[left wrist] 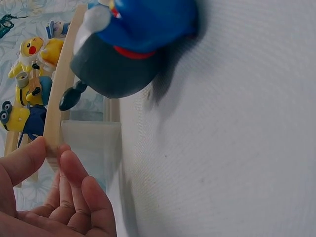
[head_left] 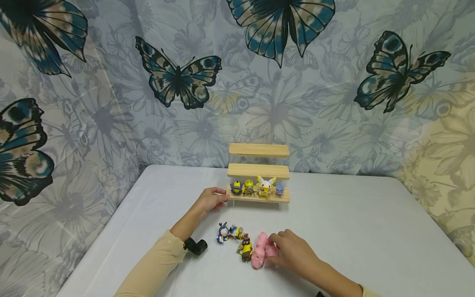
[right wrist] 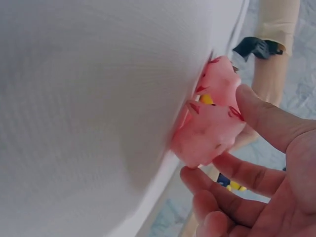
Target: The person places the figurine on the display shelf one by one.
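1. Head: the left hand (head_left: 212, 201) pinches a pale wooden 3-tier stand (head_left: 258, 170) by its lowest shelf; the right hand (head_left: 293, 249) holds a smooth pink pig figurine (head_left: 272, 251) on the white tabletop (head_left: 341, 235).
2. Left wrist: thumb and fingers clasp the shelf's end.
3. Right wrist: the grip pinches the rounded, red-eared pig beside another pink pig (right wrist: 222, 79).

Head cam: high, on the near side of the shelf (head_left: 258, 170), facing forward and down; widest and farthest, covers table (head_left: 345, 218), wall (head_left: 319, 144) behind shelf, left hand (head_left: 212, 199), right hand (head_left: 293, 249). Left wrist cam: low, close, faces shelf's left end, rolled so table fills the right side. Right wrist cam: low, near side of shelf, also rolled, tight on a pink pig (right wrist: 210, 133). Head and left wrist share shelf's left end; head and right wrist share the pig.
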`<state>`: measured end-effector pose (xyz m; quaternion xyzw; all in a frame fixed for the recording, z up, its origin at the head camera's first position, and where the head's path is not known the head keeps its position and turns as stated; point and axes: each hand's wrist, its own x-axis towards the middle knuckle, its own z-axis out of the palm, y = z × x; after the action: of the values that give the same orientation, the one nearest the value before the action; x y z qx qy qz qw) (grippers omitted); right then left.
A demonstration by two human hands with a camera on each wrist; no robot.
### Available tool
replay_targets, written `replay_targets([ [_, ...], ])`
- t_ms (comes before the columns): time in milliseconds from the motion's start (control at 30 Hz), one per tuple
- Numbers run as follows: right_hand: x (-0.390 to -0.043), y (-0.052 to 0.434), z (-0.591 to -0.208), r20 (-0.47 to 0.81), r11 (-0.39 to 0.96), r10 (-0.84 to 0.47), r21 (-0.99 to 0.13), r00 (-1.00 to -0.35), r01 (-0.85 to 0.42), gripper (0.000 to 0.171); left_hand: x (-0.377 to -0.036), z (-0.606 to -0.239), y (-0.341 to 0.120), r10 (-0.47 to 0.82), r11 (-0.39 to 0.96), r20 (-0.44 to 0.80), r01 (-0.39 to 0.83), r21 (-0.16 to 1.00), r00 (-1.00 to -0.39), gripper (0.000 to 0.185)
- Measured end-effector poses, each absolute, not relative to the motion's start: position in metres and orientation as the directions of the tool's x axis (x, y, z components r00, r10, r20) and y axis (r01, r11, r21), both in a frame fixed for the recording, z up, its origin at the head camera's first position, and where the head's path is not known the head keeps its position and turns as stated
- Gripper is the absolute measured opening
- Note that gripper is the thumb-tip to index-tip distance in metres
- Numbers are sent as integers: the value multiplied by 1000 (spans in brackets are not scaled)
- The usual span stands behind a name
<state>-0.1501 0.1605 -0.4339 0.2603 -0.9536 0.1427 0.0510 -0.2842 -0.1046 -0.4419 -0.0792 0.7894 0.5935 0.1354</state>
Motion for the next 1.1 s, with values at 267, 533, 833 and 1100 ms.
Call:
replay_targets([
  [267, -152, 161, -432, 130, 801, -496, -311, -858, -511, 31, -283, -441, -104, 31, 280, -307, -286, 916, -951, 29],
  [533, -159, 164, -434, -4, 785, -461, -468, -887, -406, 36, -284, -441, -104, 38, 282, -312, -289, 915, -949, 30],
  [833, -163, 167, -429, -61, 769, -470, -518, -880, -375, 35, -283, -441, -104, 50, 281, -310, -285, 916, -949, 31],
  [1100, -168, 170, -420, -31, 718, -535, -543, -844, -435, 18, -285, -443, -105, 47, 276, -311, -287, 917, -949, 31],
])
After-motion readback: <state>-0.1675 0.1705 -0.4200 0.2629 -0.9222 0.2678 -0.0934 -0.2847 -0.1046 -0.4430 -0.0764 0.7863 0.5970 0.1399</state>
